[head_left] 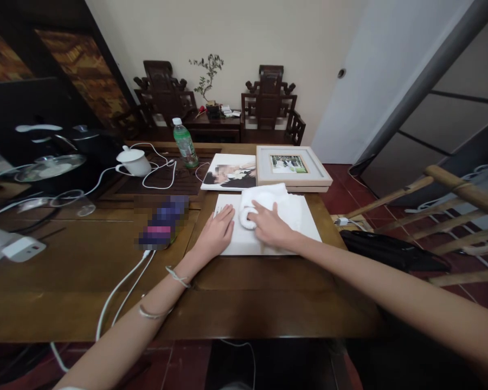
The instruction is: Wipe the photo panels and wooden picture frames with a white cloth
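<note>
My left hand (217, 232) lies flat on the left side of a white board-like item (232, 244), fingers stretched out. Over the middle of that item, my right hand (268, 223) grips a white tissue roll (264, 193), its round end facing me. Loose white sheet spreads to the right of the roll. My right hand hides part of the roll and of the surface beneath. Just behind are a photo panel (230, 172) and a pale wooden picture frame (289, 163) with a small photo in it.
A blurred-out phone (164, 222) with white cables lies left of my hands. Beyond it stand a lidded white cup (133, 161), a green-labelled bottle (185, 143) and a glass-lidded pot (51, 168). A power strip (12, 246) sits at far left; a wooden chair (451, 216) stands right.
</note>
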A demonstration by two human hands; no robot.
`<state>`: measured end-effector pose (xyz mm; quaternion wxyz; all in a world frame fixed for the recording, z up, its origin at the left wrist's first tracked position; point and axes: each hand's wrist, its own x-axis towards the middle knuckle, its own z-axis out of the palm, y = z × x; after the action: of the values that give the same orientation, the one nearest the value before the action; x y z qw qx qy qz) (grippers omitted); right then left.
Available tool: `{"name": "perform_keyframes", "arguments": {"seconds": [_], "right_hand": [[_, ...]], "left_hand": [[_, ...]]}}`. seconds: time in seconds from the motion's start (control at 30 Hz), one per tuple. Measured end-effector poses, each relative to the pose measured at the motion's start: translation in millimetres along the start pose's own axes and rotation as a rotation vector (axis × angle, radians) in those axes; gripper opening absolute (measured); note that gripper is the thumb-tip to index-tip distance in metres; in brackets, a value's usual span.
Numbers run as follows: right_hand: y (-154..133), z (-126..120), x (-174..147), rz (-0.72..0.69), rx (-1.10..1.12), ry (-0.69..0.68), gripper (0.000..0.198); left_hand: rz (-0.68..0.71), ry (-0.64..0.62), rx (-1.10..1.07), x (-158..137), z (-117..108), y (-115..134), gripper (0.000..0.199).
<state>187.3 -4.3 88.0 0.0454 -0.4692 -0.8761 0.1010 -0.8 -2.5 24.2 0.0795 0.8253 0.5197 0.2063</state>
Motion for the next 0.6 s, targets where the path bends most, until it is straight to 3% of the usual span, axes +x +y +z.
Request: {"name": "perform_keyframes", "arguments": {"seconds": [0.13,0.33,0.47,0.6], "right_hand": [[-19.1,1.2,-34.6,-0.046,0.030,-0.103,0.045],[-36.0,-17.6,-78.8,-0.125,0.195,-0.248,0.038],[-27.7,-28.9,-74.5,-0.134,0.258,-0.312,0.030],[-10.5,-33.8,-44.1,-0.137,0.230,-0.276,0.027]], "left_hand": [[-0.003,0.000,0.005,-0.4,-0.8,0.8,0.045],[-0.008,0.003,0.013,-0.7,-1.8,2.6,0.045],[-0.012,-0.004,0.024,-0.4,-1.5,3.1,0.045],[-0.014,-0.001,0.031,0.0,0.7,1.7,0.045]]}}
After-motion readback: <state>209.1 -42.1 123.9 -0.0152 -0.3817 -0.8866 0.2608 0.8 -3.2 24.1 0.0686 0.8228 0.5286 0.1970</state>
